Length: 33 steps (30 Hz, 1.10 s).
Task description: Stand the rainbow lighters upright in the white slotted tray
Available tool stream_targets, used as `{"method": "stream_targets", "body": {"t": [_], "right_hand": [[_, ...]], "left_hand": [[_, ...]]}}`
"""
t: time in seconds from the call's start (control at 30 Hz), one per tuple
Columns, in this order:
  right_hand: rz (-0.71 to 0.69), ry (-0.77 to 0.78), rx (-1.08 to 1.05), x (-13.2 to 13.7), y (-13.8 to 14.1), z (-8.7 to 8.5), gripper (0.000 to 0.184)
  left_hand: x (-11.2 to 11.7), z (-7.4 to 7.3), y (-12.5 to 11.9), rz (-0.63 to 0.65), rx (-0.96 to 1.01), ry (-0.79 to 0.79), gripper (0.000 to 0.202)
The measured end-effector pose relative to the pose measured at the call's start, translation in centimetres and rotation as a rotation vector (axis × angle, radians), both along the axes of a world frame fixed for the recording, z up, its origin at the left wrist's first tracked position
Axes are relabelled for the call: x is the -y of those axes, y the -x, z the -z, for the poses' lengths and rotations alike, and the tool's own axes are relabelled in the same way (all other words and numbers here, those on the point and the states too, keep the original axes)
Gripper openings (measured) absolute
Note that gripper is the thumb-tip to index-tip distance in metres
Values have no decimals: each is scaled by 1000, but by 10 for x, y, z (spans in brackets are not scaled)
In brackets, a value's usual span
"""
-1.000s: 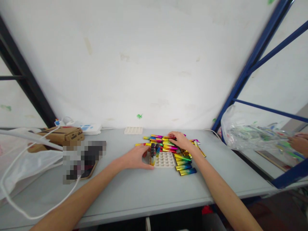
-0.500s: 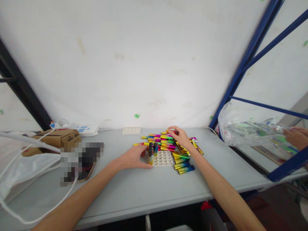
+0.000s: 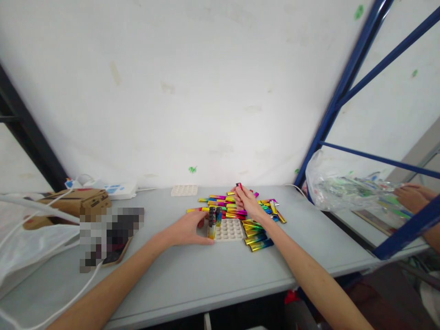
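A white tray with round holes lies on the grey table, with a few rainbow-coloured lighters standing in its left end. My left hand rests flat against the tray's left side, fingers spread around that edge. Behind and to the right of the tray lies a heap of several shiny rainbow lighters. My right hand is raised slightly over the heap, fingers pinched on one lighter whose dark red top sticks up.
A second white holed tray sits near the wall. At the left are a cardboard box, a white cable, a power strip and a plastic bag. A blue rack post and a clear bag stand at the right, with another person's hand beyond.
My right hand has lifted off the heap, now holding one lighter upright. My left hand has stayed by the tray. The view has shifted slightly.
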State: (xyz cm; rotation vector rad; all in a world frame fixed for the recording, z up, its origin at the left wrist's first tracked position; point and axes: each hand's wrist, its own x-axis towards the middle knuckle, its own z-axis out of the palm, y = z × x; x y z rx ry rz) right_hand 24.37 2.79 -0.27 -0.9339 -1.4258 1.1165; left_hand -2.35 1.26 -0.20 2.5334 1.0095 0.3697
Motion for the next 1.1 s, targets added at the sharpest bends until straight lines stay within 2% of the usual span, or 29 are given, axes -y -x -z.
{"method": "stream_targets", "body": {"t": [0.1,0.27,0.43,0.57,0.7,0.83,0.97,1.03,1.1], "right_hand": [[61,29,17,-2,3,4,49],[262,-106,216,3,7,6,56],[303,-180,336,7,9,6,55],[398,-182,393,4,9,7,47],[429,-209,430,3,9,6,45],[400,-265,466,12,7,-5,46],[182,-300,540,27,1,-23,40],[114,-405,659,34,-2,-32,40],[114,-508,782,40,-4,-38,42]], "left_hand": [[0,2,0,-3,9,-9,61],[0,2,0,-3,12,-13,60],[-1,1,-1,6,10,-29,60],[-1,1,0,6,4,-24,61],[0,1,0,-1,8,-26,61],[-1,0,-1,3,1,-24,62],[-2,1,-1,9,13,-36,61],[-2,2,-1,7,12,-39,63],[-2,2,-1,5,8,-29,64]]}}
